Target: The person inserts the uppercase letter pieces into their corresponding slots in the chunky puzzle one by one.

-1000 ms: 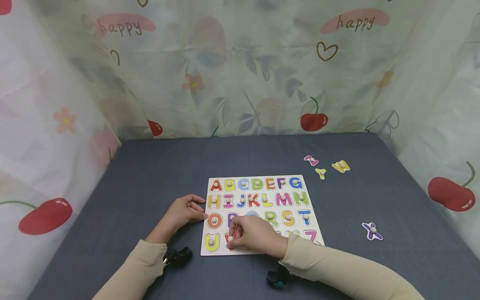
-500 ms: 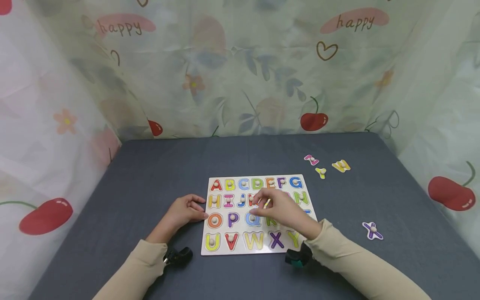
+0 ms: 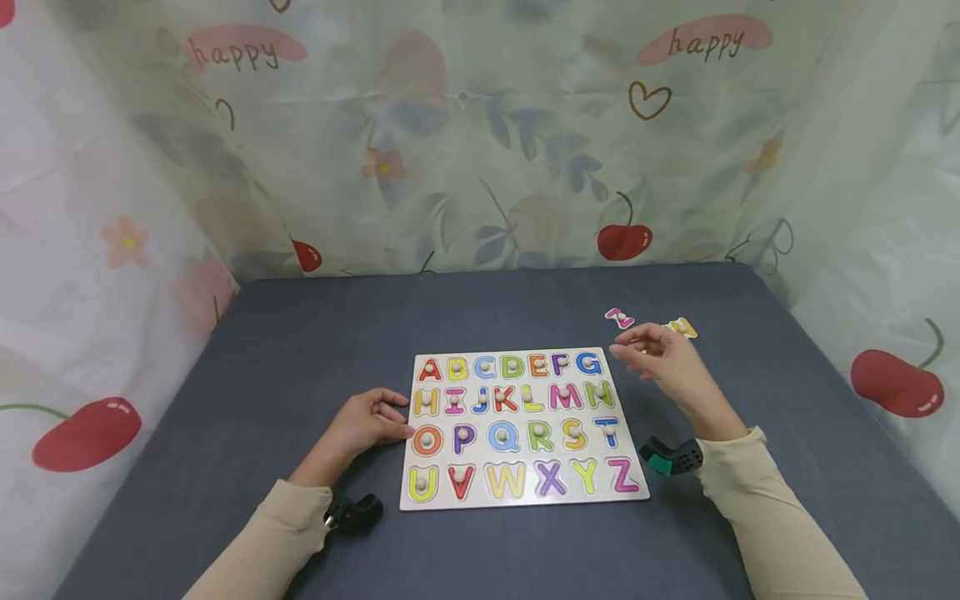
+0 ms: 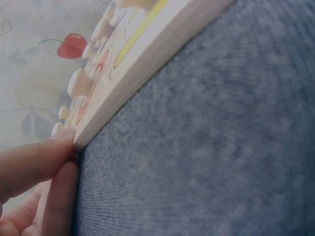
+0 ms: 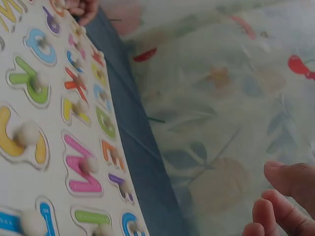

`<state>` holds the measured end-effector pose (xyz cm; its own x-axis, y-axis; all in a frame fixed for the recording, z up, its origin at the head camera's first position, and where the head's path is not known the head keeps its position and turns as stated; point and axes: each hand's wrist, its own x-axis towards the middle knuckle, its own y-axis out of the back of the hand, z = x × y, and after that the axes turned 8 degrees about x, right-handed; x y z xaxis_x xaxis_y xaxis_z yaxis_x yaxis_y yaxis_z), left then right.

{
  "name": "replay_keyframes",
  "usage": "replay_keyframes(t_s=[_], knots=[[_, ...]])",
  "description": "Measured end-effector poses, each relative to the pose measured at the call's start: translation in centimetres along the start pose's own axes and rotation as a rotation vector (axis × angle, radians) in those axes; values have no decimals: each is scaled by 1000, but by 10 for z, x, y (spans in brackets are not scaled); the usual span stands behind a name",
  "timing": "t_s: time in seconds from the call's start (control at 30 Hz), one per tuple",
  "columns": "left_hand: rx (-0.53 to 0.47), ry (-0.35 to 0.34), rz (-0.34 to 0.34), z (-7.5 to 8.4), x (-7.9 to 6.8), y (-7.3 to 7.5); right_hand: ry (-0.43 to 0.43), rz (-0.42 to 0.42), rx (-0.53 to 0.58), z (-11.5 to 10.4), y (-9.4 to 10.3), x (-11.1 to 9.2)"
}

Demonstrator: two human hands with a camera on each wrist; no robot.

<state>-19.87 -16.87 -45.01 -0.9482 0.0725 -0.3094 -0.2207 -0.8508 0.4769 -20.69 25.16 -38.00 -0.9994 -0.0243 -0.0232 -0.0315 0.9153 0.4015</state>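
Note:
An alphabet puzzle board (image 3: 480, 421) lies flat on the table, with knobbed letter pieces from A to V seated in it; its W, X, Y and Z recesses lie bare. My left hand (image 3: 375, 418) holds the board's left edge, thumb and a finger at the rim in the left wrist view. Beyond the board's far right corner, my right hand (image 3: 663, 362) hovers with thumb and fingers apart, nothing between them. Just past it lie the pink Z piece (image 3: 619, 318) and the yellow W piece (image 3: 681, 327). The yellow Y piece is mostly hidden by this hand.
The table (image 3: 315, 333) has a dark grey cloth. Patterned curtains (image 3: 465, 167) hang behind it and on both sides. Black wrist cameras sit at the left wrist (image 3: 352, 512) and right wrist (image 3: 671, 457). The right sleeve (image 3: 757, 483) covers where the purple X piece lay.
My right hand has left the red V piece, now seated in the bottom row, and moved right and away to the loose pieces. My left hand stays at the board's edge.

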Motion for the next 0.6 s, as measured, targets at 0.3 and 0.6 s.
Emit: replay_keyframes(t_s=[0.3,0.6], knots=[[14,-6,7,0,-2,2,-108,212,42,33,32,27],[10,-5,10,0,0,0,-182,325,-92,60,66,68]])
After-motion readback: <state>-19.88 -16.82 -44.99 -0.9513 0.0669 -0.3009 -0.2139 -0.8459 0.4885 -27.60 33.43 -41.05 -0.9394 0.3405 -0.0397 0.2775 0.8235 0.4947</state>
